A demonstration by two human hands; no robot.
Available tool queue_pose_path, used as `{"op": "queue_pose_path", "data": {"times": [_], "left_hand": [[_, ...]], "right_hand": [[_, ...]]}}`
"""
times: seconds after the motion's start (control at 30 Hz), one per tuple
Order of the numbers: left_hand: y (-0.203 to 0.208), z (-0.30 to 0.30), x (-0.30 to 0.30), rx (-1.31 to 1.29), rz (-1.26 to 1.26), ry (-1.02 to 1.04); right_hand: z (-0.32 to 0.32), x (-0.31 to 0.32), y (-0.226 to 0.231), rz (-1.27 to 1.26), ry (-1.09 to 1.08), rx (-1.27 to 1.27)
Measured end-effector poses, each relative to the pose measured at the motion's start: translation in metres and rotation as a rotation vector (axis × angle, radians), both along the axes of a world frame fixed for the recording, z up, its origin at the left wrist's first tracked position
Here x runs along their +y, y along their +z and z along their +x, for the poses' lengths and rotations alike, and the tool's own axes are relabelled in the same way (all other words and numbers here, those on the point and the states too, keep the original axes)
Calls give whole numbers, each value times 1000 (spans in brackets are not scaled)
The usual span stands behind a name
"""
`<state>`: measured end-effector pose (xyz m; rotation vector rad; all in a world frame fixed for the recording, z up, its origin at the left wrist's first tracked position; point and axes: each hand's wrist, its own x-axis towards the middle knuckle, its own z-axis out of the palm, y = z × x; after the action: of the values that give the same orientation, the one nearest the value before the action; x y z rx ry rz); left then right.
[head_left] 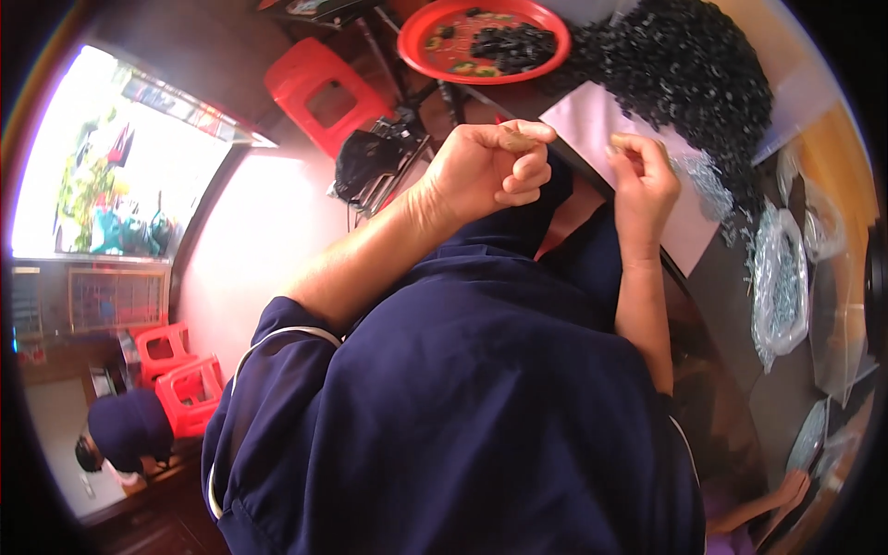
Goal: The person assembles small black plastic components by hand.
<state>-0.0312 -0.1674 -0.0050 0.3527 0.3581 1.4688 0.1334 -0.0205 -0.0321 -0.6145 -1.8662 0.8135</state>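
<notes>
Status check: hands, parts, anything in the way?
Left hand fisted, right hand pinching; contents too small to tell. Black parts pile beyond them. Nothing between hands.

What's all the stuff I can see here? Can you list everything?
Tray: one, red, round, top centre, holding small black pieces.
Heap of small black pieces: one, black, top right on the table.
Sheet: one, pale pink, under the hands.
Clear bags: several, filled with silvery bits, right side.
Stools: three, red, one at the top, two at lower left.
Other person: one, dark cap, lower left.
Another hand: one, lower right.
Left hand: fist curled, whatever it pinches is too small to tell.
Right hand: fingertips pinched together above the sheet.
</notes>
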Motion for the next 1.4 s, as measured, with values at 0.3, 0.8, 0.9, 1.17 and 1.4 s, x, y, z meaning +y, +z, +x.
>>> {"op": "queue_pose_path", "data": {"times": [0.3, 0.8, 0.9, 1.17, 1.4], "left_hand": [[-12, 8, 35, -23, -36, -69], [-15, -5, 35, 13, -175, 22], [-16, -8, 38, -32, -177, -23], [2, -11, 59, 859, -78, 243], [7, -7, 121, 1739, 450, 553]], "right_hand": [[-2, -6, 4, 10, -19, 36], [-7, -6, 5, 6, -55, -2], [-6, -6, 7, 31, -61, -14], [-4, -10, 6, -68, -102, 115], [35, -6, 20, -38, -154, 167]]}}
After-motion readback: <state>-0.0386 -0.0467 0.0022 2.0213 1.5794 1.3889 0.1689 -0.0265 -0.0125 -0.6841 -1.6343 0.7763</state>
